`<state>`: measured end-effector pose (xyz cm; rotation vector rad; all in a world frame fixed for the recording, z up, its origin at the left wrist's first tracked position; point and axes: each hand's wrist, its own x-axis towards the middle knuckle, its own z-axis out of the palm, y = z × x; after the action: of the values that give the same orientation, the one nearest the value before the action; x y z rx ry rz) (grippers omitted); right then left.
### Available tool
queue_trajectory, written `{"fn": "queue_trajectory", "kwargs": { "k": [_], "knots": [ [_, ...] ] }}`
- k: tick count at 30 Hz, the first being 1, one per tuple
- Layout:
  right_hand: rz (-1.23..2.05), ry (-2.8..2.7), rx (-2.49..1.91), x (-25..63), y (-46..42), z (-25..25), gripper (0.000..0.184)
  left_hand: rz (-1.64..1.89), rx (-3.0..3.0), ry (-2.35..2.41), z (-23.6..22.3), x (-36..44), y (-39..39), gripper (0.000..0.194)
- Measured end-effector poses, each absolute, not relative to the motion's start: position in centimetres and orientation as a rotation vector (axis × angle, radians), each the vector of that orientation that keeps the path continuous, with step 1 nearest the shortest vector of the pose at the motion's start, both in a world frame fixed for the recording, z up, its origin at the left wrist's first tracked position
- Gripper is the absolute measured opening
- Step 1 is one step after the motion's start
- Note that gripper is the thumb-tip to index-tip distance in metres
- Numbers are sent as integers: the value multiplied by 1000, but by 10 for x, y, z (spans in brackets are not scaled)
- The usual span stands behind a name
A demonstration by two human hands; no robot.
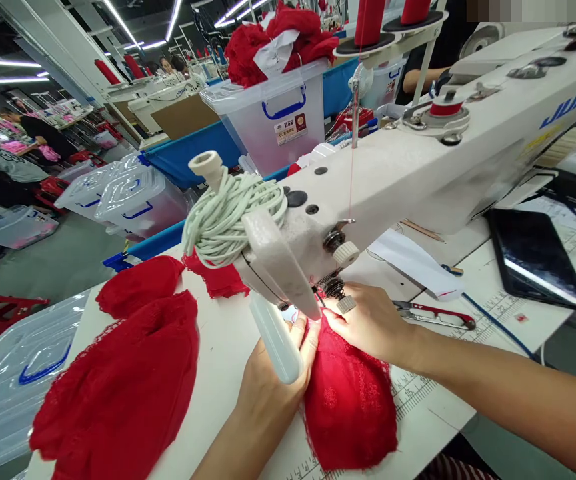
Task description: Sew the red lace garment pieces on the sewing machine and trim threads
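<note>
A piece of red lace fabric [351,400] lies beneath the head of a white sewing machine [418,147], its upper end by the needle area. My left hand [268,373] is closed on the fabric's left edge, thumb and fingers pressed together; a pale lever-like part [275,337] hides some of it. From the right, my right hand [375,327] pinches the same fabric close to the needle, its other fingers curled under the machine head. The needle tip and presser foot are mostly hidden. More red lace pieces [128,393] lie on the white table to the left.
Thread snips [435,315] with red handles and a dark phone [538,257] lie at right. A bundle of pale green cord [228,213] hangs on the machine head. Behind stands a clear bin [278,113] heaped with red fabric. Lidded bins [138,193] stand on the floor at left.
</note>
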<state>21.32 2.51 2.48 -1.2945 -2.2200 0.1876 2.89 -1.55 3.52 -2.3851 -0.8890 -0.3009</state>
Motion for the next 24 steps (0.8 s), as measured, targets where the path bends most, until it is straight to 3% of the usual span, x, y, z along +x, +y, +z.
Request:
{"fn": "queue_trajectory", "kwargs": {
  "k": [24],
  "knots": [
    [182,-2267,-1322,213,28,24,17,-280,-2384,-922,31,23,-12,39]
  ]
}}
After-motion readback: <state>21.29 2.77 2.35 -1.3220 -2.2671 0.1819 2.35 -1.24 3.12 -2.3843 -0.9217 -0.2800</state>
